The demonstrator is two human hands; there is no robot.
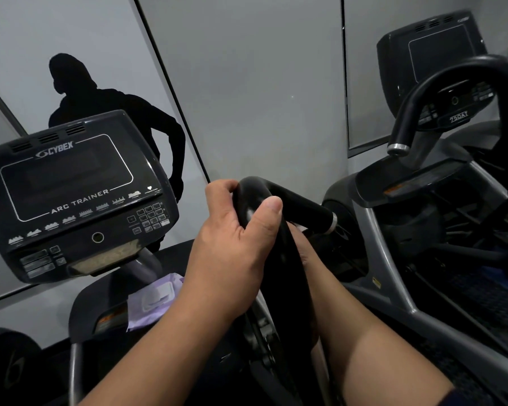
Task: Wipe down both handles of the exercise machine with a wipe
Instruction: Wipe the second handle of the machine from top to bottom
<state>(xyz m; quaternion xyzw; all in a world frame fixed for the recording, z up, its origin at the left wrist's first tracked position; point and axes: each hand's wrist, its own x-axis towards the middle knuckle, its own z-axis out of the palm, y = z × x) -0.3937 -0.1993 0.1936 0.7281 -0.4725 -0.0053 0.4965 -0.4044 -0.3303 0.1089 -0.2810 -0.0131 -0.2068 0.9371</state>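
Grey walls back the machine. Left hand [232, 244] grips the handle [276, 259]; right hand [301, 247] sits behind it, fingers' state hidden. Any wipe is unseen, so patches may get missed.

Left hand [235, 244] grips the black handle [276, 259] — right hand [301, 244] mostly hidden behind it.

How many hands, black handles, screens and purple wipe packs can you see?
Hands: 2, the left hand and the right hand, both on the near handle.
Black handles: 2, the near handle and the far handle.
Screens: 2, the near console and the far console.
Purple wipe packs: 1, the wipe pack.
Total: 7.
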